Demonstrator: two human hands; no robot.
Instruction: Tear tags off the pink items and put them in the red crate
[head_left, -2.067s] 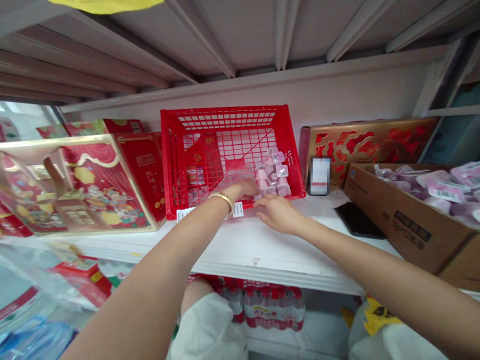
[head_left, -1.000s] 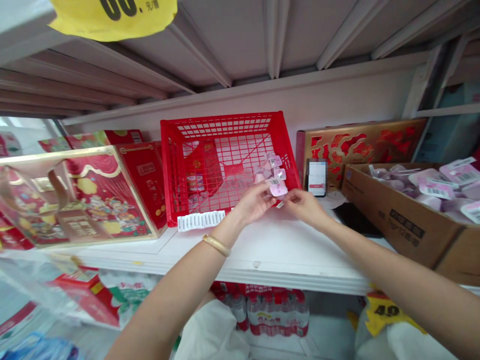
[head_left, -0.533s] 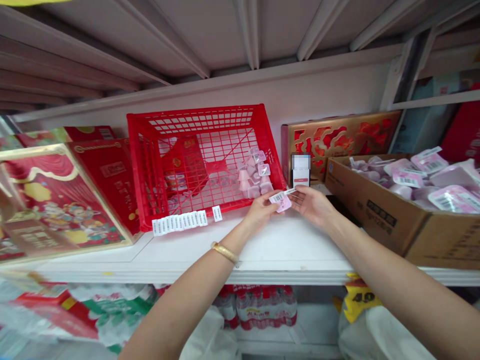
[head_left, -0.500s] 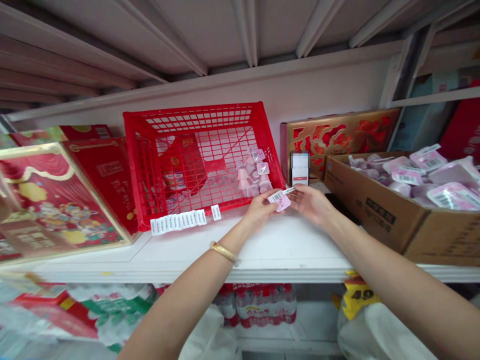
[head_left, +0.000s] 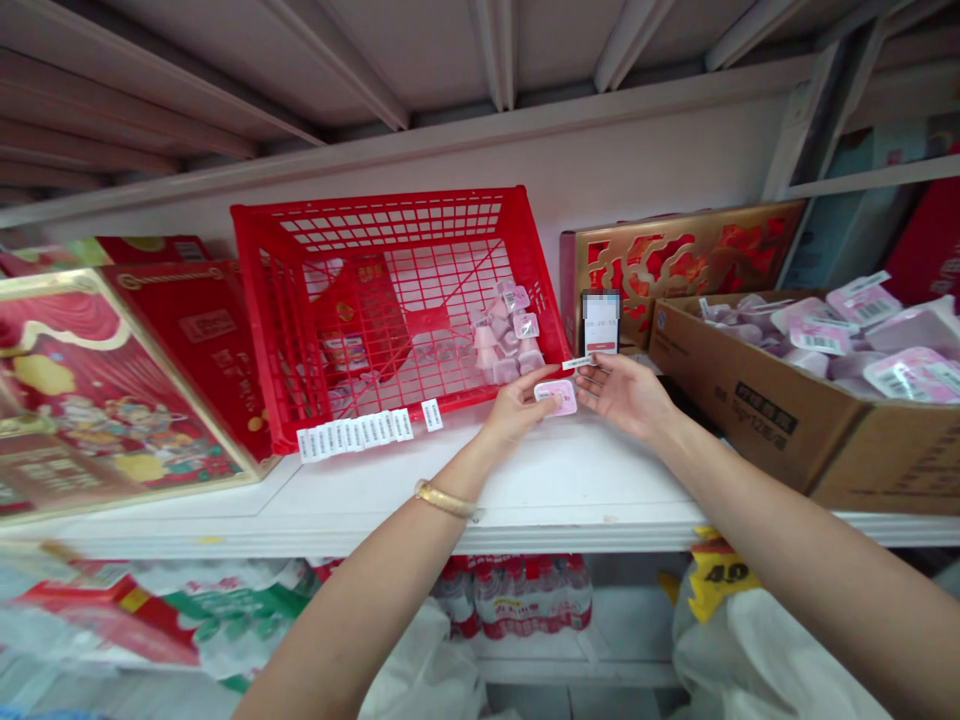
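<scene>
Held in my left hand [head_left: 521, 405] is a small pink cup [head_left: 555, 397] with its printed lid facing up. My right hand [head_left: 619, 393], just beside it, pinches a narrow white label strip [head_left: 577, 363] at the fingertips. The strip is apart from the lid. Behind my hands, a tilted red basket [head_left: 394, 410] holds a pile of similar pink cups [head_left: 506, 335] on its right side and a red packet [head_left: 356, 310] on its left. A row of white barcode labels [head_left: 352, 434] hangs along the basket's front rim.
A phone [head_left: 601, 328] stands upright behind my right hand, before a gold-and-red box [head_left: 675, 265]. To the right is a cardboard carton [head_left: 757, 410] full of pink cups. Red gift boxes [head_left: 127, 400] stand left on the white shelf [head_left: 420, 500]; bottle packs [head_left: 525, 600] sit below.
The white strip, earlier against the cup's lid, is now apart from it in my right hand. The view has shifted slightly.
</scene>
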